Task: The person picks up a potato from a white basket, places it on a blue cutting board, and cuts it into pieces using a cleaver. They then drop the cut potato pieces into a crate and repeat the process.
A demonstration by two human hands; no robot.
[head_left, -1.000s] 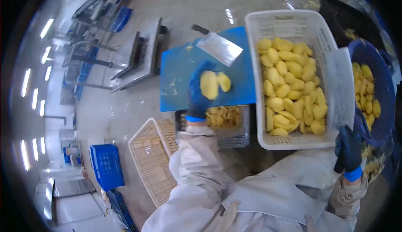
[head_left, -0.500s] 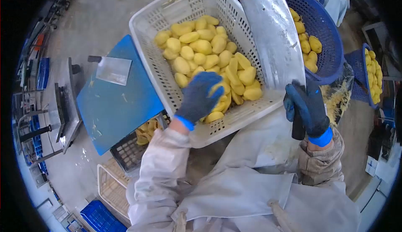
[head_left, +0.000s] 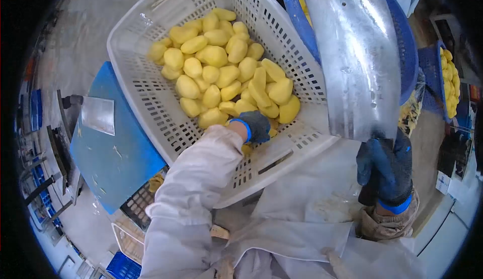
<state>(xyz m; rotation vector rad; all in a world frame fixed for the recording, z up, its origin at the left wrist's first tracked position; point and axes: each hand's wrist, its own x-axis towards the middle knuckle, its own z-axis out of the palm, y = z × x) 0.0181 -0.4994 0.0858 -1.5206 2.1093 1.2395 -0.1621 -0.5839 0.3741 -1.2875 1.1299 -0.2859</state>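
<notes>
My left hand [head_left: 255,127], in a dark glove with a blue cuff, reaches down among peeled yellow potatoes [head_left: 214,55] in a white perforated plastic basket [head_left: 146,95]. Its fingers point down out of sight, so any hold is hidden. In my right hand [head_left: 387,166], gloved the same way, the fingers are wrapped round the dark handle of a large cleaver [head_left: 357,57]. The broad metal blade points away from me, beside the basket's right wall and in front of a blue basket [head_left: 408,42].
On the left, another cleaver [head_left: 98,115] lies on a blue board [head_left: 113,150]. A dark crate [head_left: 136,208] sits below the board's near corner. Farther right stands a second blue basket [head_left: 432,75] heaped with potatoes [head_left: 449,83].
My left hand has gone lower among the potatoes toward the basket's near end, and its fingers have passed out of sight. The cleaver in my right hand looks larger and farther right.
</notes>
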